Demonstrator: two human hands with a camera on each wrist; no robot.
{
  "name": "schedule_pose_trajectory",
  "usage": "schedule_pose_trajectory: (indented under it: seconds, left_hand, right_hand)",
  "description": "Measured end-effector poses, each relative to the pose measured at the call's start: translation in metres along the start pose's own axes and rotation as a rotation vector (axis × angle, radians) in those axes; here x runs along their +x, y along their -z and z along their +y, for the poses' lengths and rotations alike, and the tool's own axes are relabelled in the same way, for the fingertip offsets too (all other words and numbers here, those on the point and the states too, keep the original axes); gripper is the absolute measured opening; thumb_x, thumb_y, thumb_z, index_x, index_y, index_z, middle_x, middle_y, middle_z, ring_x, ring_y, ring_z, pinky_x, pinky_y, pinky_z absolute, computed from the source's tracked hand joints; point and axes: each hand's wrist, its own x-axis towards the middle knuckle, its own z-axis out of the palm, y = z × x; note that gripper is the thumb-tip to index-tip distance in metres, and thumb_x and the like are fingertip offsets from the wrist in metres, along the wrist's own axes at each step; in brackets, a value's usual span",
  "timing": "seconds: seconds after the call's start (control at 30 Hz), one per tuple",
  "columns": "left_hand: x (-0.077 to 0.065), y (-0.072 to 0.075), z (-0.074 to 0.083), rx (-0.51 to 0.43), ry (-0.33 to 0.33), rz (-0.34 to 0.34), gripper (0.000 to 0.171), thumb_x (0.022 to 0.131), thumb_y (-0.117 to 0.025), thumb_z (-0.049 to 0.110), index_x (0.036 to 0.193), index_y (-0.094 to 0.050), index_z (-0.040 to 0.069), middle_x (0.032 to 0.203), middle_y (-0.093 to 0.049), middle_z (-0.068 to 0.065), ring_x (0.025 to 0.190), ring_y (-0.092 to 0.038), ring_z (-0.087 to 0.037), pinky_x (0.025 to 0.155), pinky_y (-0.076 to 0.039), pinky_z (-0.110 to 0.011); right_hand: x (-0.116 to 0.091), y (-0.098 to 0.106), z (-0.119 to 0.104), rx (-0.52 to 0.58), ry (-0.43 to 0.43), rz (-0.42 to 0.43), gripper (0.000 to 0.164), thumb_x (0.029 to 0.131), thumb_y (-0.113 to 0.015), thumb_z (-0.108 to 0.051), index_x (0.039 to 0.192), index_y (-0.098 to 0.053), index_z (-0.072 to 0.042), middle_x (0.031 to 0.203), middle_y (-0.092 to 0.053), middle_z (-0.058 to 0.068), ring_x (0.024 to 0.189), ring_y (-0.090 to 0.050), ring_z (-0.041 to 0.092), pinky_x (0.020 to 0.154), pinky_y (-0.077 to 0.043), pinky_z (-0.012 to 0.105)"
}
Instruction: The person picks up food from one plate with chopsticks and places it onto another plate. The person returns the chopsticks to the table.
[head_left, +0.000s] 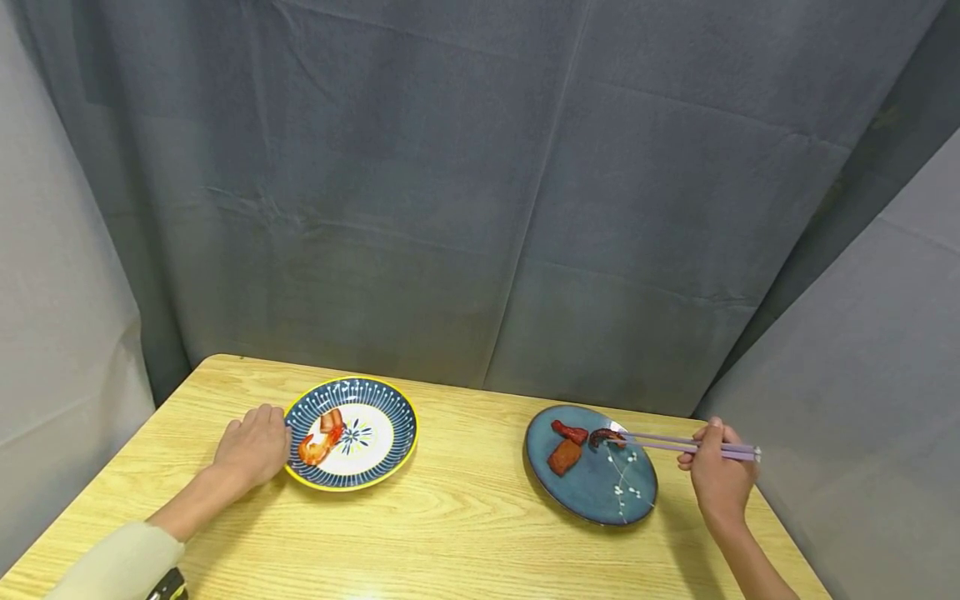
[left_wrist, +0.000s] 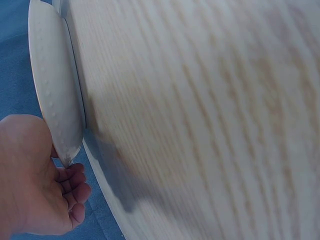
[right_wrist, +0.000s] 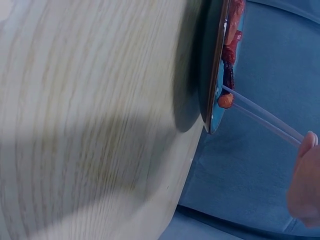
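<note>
My left hand (head_left: 255, 443) pinches the left rim of a blue-and-white patterned plate (head_left: 403, 429) with a yellow edge; the left wrist view shows thumb and curled fingers at that rim. On this plate lie a shrimp (head_left: 317, 452) and a reddish-brown striped piece (head_left: 330, 421). My right hand (head_left: 723, 479) holds a pair of pale purple chopsticks (head_left: 660, 442). Their tips touch a dark curled food piece (head_left: 599, 437) on the blue plate (head_left: 585, 500); whether they grip it I cannot tell. Beside it are a small red drumstick-shaped piece (head_left: 570, 432) and a brown squarish piece (head_left: 564, 457).
Both plates stand on a light wooden table (head_left: 450, 508), well apart from each other. A grey curtain (head_left: 420, 208) hangs behind the table's far edge. Pale cloth panels (head_left: 862, 400) close in the left and right sides.
</note>
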Motion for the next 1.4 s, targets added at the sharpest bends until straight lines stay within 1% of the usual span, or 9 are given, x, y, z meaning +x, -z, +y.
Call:
schedule_pose_trajectory:
  seconds: [0.1, 0.3, 0.37, 0.53, 0.63, 0.97, 1.1, 1.2, 1.4]
  left_hand:
    - [0.000, 0.001, 0.000, -0.003, -0.001, 0.004, 0.019, 0.097, -0.050, 0.012, 0.095, -0.051, -0.007, 0.084, -0.045, -0.012, 0.083, -0.050, -0.034, 0.067, -0.039, -0.047]
    - [0.000, 0.000, 0.000, -0.003, 0.000, 0.006, 0.018, 0.097, -0.050, 0.012, 0.094, -0.051, -0.006, 0.084, -0.044, -0.012, 0.082, -0.049, -0.033, 0.066, -0.038, -0.046]
    - [0.001, 0.000, 0.000, -0.002, 0.002, 0.005, 0.018, 0.097, -0.050, 0.012, 0.094, -0.051, -0.007, 0.084, -0.045, -0.012, 0.083, -0.049, -0.033, 0.067, -0.038, -0.046]
    - [0.001, 0.001, 0.001, 0.001, 0.009, -0.001, 0.020, 0.098, -0.051, 0.012, 0.097, -0.052, -0.008, 0.085, -0.046, -0.013, 0.084, -0.050, -0.034, 0.067, -0.038, -0.046]
    - [0.002, 0.001, 0.002, 0.001, 0.012, -0.005, 0.020, 0.098, -0.051, 0.012, 0.096, -0.051, -0.008, 0.085, -0.046, -0.013, 0.083, -0.050, -0.033, 0.067, -0.038, -0.046]
    - [0.001, 0.000, 0.001, -0.002, 0.009, -0.011, 0.019, 0.098, -0.049, 0.011, 0.095, -0.051, -0.007, 0.084, -0.045, -0.013, 0.083, -0.050, -0.034, 0.068, -0.038, -0.047]
    - [0.001, 0.000, 0.000, -0.003, 0.009, -0.017, 0.020, 0.098, -0.049, 0.011, 0.096, -0.051, -0.008, 0.086, -0.046, -0.014, 0.085, -0.050, -0.035, 0.068, -0.039, -0.048]
    - [0.001, 0.001, -0.001, -0.002, 0.011, -0.020, 0.020, 0.098, -0.049, 0.011, 0.097, -0.052, -0.008, 0.087, -0.047, -0.014, 0.086, -0.050, -0.036, 0.069, -0.039, -0.048]
    - [0.002, 0.000, -0.002, 0.001, 0.008, -0.021, 0.019, 0.098, -0.049, 0.012, 0.096, -0.051, -0.007, 0.085, -0.045, -0.013, 0.083, -0.049, -0.034, 0.068, -0.038, -0.047]
  right_hand:
    - [-0.005, -0.001, -0.006, 0.006, -0.010, -0.013, 0.041, 0.105, -0.047, -0.025, 0.084, -0.058, 0.008, 0.055, -0.061, 0.006, 0.041, -0.059, 0.009, 0.041, -0.049, 0.022]
    - [-0.017, -0.001, -0.023, 0.017, 0.036, -0.042, 0.038, 0.105, -0.047, -0.019, 0.080, -0.057, 0.008, 0.055, -0.061, 0.009, 0.041, -0.060, 0.009, 0.041, -0.049, 0.022]
    - [-0.016, -0.002, -0.021, 0.010, 0.044, -0.041, 0.038, 0.105, -0.047, -0.020, 0.080, -0.057, 0.008, 0.056, -0.061, 0.009, 0.041, -0.060, 0.009, 0.042, -0.049, 0.022]
    - [-0.006, -0.002, -0.004, -0.022, 0.028, -0.021, 0.041, 0.105, -0.048, -0.024, 0.083, -0.058, 0.008, 0.056, -0.061, 0.007, 0.041, -0.059, 0.008, 0.042, -0.048, 0.021]
    - [-0.003, -0.002, 0.002, -0.039, 0.027, -0.013, 0.043, 0.105, -0.047, -0.027, 0.085, -0.058, 0.009, 0.056, -0.060, 0.005, 0.041, -0.058, 0.007, 0.041, -0.047, 0.020]
    - [-0.006, -0.003, -0.002, -0.080, 0.045, -0.033, 0.042, 0.106, -0.046, -0.030, 0.084, -0.059, 0.005, 0.058, -0.060, 0.007, 0.043, -0.058, 0.006, 0.043, -0.048, 0.020]
    - [-0.006, -0.002, -0.003, -0.067, 0.042, -0.040, 0.042, 0.105, -0.047, -0.029, 0.082, -0.059, 0.004, 0.058, -0.061, 0.007, 0.043, -0.058, 0.007, 0.043, -0.048, 0.020]
    - [-0.005, -0.001, -0.005, -0.046, 0.033, -0.045, 0.041, 0.105, -0.048, -0.028, 0.082, -0.059, 0.003, 0.058, -0.060, 0.005, 0.043, -0.058, 0.007, 0.043, -0.048, 0.020]
    - [-0.004, 0.003, -0.006, -0.044, 0.006, -0.043, 0.041, 0.105, -0.047, -0.029, 0.083, -0.059, 0.003, 0.058, -0.060, 0.003, 0.043, -0.058, 0.007, 0.043, -0.048, 0.020]
